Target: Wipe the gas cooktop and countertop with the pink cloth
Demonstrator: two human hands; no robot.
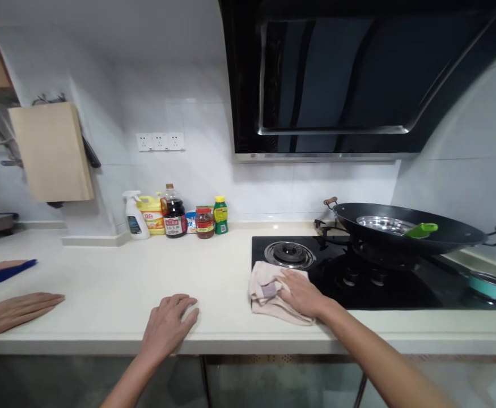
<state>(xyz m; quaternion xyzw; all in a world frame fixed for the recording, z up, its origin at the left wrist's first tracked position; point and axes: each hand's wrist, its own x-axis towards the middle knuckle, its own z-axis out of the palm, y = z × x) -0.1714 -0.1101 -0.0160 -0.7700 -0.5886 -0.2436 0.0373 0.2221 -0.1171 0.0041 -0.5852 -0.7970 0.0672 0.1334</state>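
My right hand (pixel 301 292) presses a pale pink cloth (pixel 268 303) down, its fingertips partly sunk in the folds. The cloth lies across the left front edge of the black glass cooktop (pixel 324 289) and the white countertop (pixel 213 272) beside it. Just behind the cloth is the left burner (pixel 290 254). My left hand (pixel 169 323) rests on the countertop near its front edge, fingers loosely bent and apart, holding nothing.
At far left, another person's hands (pixel 22 311) are on the counter, one on a blue cloth (pixel 7 273). Several bottles and jars (pixel 174 212) stand by the wall. A wok (pixel 409 226) sits on the right burner, a teal pot (pixel 490 285) beside it. The range hood (pixel 328 79) overhangs the cooktop.
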